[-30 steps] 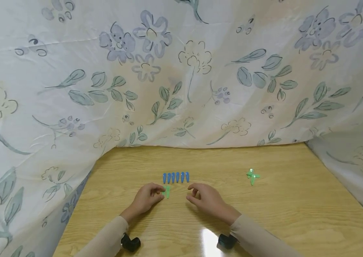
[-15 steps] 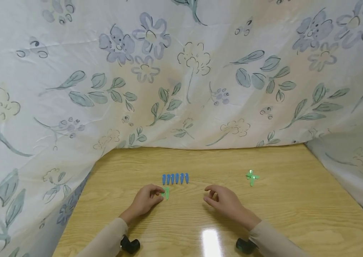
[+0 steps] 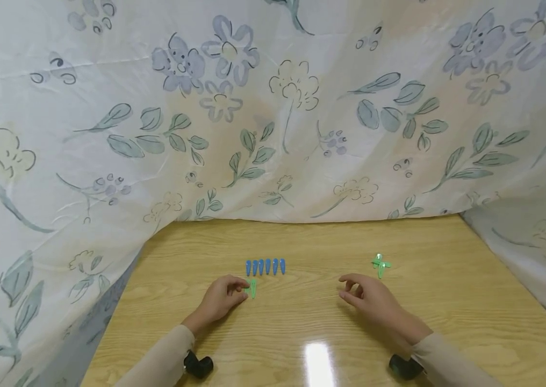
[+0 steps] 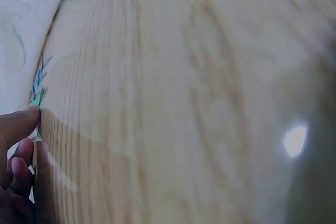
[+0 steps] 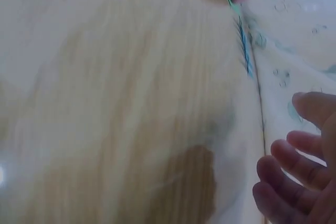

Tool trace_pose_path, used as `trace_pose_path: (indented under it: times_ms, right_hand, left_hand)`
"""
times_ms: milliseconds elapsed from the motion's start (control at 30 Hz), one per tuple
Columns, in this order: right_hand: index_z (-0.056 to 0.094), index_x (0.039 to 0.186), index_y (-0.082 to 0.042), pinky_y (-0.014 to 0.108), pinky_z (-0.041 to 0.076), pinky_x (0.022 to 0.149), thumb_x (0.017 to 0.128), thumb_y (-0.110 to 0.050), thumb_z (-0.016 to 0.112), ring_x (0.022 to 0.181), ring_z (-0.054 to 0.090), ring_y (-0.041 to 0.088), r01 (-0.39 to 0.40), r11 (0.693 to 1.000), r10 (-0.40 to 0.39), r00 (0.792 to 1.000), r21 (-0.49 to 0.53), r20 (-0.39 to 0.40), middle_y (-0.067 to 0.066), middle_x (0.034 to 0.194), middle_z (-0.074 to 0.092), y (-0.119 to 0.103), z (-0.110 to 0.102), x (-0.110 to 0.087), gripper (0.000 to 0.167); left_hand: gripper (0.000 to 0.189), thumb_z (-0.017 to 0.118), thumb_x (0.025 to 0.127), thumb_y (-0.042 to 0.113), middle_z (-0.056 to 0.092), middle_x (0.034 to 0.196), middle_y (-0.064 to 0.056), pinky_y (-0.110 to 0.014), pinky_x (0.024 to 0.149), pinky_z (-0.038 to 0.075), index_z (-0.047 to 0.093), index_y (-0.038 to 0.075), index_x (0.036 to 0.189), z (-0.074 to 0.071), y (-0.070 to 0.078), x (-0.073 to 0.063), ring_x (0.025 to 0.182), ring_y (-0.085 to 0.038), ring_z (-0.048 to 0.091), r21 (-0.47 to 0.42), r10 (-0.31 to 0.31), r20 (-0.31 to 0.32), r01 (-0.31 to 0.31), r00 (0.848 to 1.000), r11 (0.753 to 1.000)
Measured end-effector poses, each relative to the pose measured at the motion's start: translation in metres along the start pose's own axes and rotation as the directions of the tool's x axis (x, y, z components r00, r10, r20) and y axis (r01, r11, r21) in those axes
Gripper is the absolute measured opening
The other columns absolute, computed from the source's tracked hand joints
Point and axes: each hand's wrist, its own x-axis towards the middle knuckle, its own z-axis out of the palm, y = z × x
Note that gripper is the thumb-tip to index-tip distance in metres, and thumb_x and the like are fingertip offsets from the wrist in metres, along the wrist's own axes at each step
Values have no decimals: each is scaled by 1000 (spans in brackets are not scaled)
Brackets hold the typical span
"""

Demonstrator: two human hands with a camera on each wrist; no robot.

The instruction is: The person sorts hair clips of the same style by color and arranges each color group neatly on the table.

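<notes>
Several blue snap hair clips (image 3: pixel 268 266) lie side by side in a row on the wooden table. Just below the row's left end are green hair clips (image 3: pixel 253 289), one upright in view and another partly behind fingers. My left hand (image 3: pixel 221 300) rests beside these, thumb and index fingertip apart around the partly hidden clip; contact is unclear. Farther right, a small pile of green hair clips (image 3: pixel 381 265) lies crossed over one another. My right hand (image 3: pixel 373 298) hovers below and left of that pile, fingers loosely bent with nothing in them, as the right wrist view (image 5: pixel 302 166) confirms.
A floral cloth (image 3: pixel 292 134) hangs behind the table and along both sides. Bare wood (image 3: pixel 311 312) lies between the hands, with a bright light reflection (image 3: pixel 318 363) near the front. Each wrist wears a black camera (image 3: pixel 199 365).
My right hand has moved to the right, from near the blue row towards the green pile, holding nothing. The left hand and all the clips have stayed in place.
</notes>
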Motion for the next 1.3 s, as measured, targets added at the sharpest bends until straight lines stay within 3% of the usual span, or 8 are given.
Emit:
trace_pose_path:
  times_ms: [233, 567, 900, 1300]
  right_hand:
    - [69, 122, -6, 21, 48, 59, 94, -26, 73, 70, 57, -3, 10, 999, -11, 1000, -50, -21, -3, 96, 68, 18, -16, -2, 34]
    - [68, 124, -4, 21, 48, 58, 95, -24, 72, 72, 59, -1, -37, 994, 31, 998, -102, -57, 2, 101, 70, 41, -38, -3, 36]
    - [61, 133, 1, 24, 49, 57, 96, -25, 70, 80, 67, 12, -113, 991, 107, 991, -78, -75, 13, 112, 69, 66, -55, -4, 46]
    - [58, 136, 4, 25, 45, 59, 94, -27, 74, 75, 60, 9, -150, 982, 144, 988, -119, -55, 14, 107, 67, 81, -64, 5, 54]
  left_hand:
    - [17, 77, 90, 14, 63, 88, 3, -21, 58, 37, 76, 14, 107, -1, 0, 1, 63, -5, 42, -10, 5, 4, -5, 1000, 1000]
    - [17, 77, 90, 14, 64, 90, 2, -21, 57, 37, 77, 14, 107, 0, 0, 2, 62, -5, 42, -28, -10, 10, 10, 1000, 1000]
    - [18, 77, 90, 15, 64, 90, 2, -21, 58, 37, 77, 14, 108, 0, 0, 3, 63, -4, 42, -9, -8, 9, 8, 1000, 1000]
    - [15, 77, 90, 15, 64, 90, 2, -21, 59, 38, 77, 15, 106, 0, -1, 5, 64, -5, 43, 6, -14, 1, 14, 1000, 1000]
